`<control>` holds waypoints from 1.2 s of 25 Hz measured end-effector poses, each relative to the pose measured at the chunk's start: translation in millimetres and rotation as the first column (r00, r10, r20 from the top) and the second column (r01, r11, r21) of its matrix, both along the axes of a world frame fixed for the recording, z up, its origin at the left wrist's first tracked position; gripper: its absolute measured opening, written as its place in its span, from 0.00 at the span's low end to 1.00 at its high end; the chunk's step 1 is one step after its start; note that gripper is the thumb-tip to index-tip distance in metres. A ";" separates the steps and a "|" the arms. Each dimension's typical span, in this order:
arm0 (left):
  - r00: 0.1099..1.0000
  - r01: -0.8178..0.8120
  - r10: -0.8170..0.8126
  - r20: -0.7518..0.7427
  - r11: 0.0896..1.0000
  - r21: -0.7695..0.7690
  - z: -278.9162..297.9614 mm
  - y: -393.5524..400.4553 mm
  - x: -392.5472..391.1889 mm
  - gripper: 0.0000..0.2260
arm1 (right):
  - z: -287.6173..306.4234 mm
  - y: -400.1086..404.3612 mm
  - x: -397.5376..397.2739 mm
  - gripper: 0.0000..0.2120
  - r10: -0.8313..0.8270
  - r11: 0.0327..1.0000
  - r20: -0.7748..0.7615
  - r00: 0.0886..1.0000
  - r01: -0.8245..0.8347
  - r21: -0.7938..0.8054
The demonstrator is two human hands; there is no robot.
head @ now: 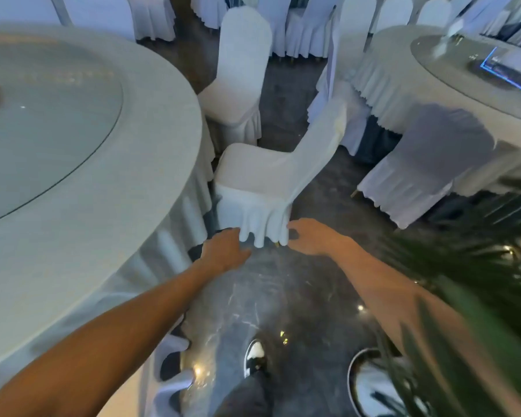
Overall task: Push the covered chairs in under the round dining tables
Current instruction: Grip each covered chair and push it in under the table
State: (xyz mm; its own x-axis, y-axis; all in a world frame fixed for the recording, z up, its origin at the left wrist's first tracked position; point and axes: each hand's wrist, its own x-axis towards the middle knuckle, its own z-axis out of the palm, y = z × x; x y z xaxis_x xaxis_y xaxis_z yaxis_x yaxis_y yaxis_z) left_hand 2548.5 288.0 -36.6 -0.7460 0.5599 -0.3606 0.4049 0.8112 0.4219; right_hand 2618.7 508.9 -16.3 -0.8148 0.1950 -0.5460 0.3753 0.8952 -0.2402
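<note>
- I see both my arms stretched forward and down toward the middle of the frame, where a white-covered chair stands just right of the big round table that fills the left side.
- My left hand is at the lower hem of the chair's skirt, on its left corner; the fingers curl toward the cloth, but I cannot tell whether they grip it or only touch it.
- My right hand is at the hem's right corner, fingers bent at the fabric; whether it pinches the cloth I cannot tell.
- The chair's seat faces the table, its back leaning toward upper right; it sits beside the tablecloth, not tucked under.
- A second chair stands above it in the frame, also near the table's edge.
- Another table sits at upper right, with a chair against it.
- Green plant leaves blur the lower right.
- My shoe shows on the dark floor at bottom centre.
</note>
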 end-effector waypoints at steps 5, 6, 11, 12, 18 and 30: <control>0.999 0.033 -0.033 0.000 0.999 -0.001 15.2 138.0 -75.5 0.28 | 32.8 114.5 -81.3 0.27 0.005 0.997 -0.102 0.995 0.003 0.080; 0.999 0.037 -0.037 -0.012 0.999 0.002 18.3 157.1 -88.7 0.29 | 37.5 133.2 -94.8 0.28 0.023 0.993 -0.137 0.990 -0.008 0.115; 0.999 0.029 -0.028 -0.021 0.999 0.044 26.7 256.1 -147.5 0.30 | 39.4 233.3 -166.0 0.28 0.042 0.987 -0.241 0.970 -0.004 0.159; 0.999 0.029 -0.028 -0.015 0.999 0.041 25.7 273.1 -154.8 0.30 | 37.8 250.2 -177.6 0.28 0.050 0.986 -0.245 0.968 -0.009 0.167; 0.997 -0.013 0.012 0.075 1.000 0.008 1.2 402.2 -211.0 0.33 | 17.8 377.8 -248.8 0.30 0.122 0.975 -0.233 0.965 -0.072 0.212; 0.960 -0.104 0.098 0.262 0.994 0.010 -40.3 605.4 -294.1 0.41 | -30.3 565.7 -383.6 0.37 0.442 0.866 -0.122 0.889 -0.387 0.318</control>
State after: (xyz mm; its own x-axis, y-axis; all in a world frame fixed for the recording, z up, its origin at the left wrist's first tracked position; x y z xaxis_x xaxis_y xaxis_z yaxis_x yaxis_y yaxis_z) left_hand 2254.5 893.4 -76.9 -0.6810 0.4968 -0.5380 0.1945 0.8310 0.5212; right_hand 2235.1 1074.5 -46.6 -0.9339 -0.0630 -0.3520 -0.0720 0.9973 0.0126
